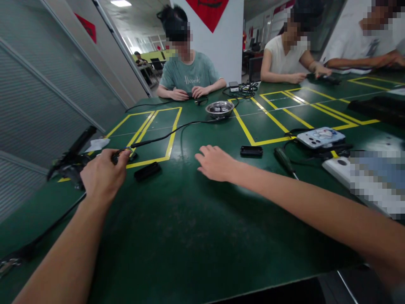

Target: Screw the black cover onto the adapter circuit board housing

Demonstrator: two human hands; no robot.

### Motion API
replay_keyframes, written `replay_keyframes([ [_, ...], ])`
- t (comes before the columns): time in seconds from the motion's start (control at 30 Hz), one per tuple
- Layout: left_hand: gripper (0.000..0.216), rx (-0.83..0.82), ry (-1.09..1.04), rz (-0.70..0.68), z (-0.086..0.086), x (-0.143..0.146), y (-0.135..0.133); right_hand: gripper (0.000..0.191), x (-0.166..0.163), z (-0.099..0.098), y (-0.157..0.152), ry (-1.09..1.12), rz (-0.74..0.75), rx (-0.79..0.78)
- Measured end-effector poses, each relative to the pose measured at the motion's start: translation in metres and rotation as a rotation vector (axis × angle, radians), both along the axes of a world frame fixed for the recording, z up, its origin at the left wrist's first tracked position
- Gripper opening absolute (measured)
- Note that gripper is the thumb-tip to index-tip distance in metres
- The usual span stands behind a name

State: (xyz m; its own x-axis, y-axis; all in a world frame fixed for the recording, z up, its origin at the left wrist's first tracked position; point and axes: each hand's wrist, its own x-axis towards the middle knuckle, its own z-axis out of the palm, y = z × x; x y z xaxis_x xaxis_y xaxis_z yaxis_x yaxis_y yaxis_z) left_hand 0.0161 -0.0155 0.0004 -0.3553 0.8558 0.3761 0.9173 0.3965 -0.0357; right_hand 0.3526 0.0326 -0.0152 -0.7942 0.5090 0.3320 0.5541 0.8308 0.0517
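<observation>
My left hand (106, 173) pinches a small dark part at the stripped end of a black cable (164, 137), where thin coloured wires show. The fingers partly cover that part. A black plastic shell (147, 171) lies on the green table just right of this hand. My right hand (215, 164) is open over the middle of the table, its fingers stretched out and holding nothing. Another black shell (251, 151), its hollow side up, rests beyond my right wrist. A dark-handled screwdriver (284, 161) lies to the right, behind my forearm.
A steel bowl (220, 109) with small pieces stands mid-table. Phone (321, 137) and white device (344, 171) lie at right. A black clamp-like stand (71, 158) is at left. Yellow tape (172, 137) marks the table (190, 236). Co-workers (190, 69) sit opposite, near coiled cables (247, 89).
</observation>
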Motion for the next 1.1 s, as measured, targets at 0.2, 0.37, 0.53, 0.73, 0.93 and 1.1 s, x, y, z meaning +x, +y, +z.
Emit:
replay_keyframes([
  [0.2,0.066,0.051,0.033,-0.029,0.002,0.01,-0.002,0.043,-0.128,-0.02,-0.006,-0.008,0.16,-0.009],
  [0.37,0.069,0.037,0.049,-0.09,0.006,0.021,-0.004,0.044,-0.151,-0.033,0.008,-0.048,0.145,-0.021],
  [0.53,0.073,0.023,0.048,-0.136,0.014,0.037,-0.008,0.032,-0.094,-0.027,0.014,-0.069,0.127,0.056],
  [0.73,0.069,-0.128,0.104,-0.319,0.025,0.06,-0.016,0.028,0.015,-0.019,-0.006,-0.147,0.207,0.068],
  [0.93,0.056,-0.241,0.044,-0.447,0.023,0.081,-0.015,0.023,0.095,-0.005,-0.033,-0.025,0.123,-0.222],
  [1.1,0.043,-0.227,-0.067,-0.577,0.025,0.104,-0.022,0.031,0.102,-0.008,-0.054,0.112,0.151,-0.269],
])
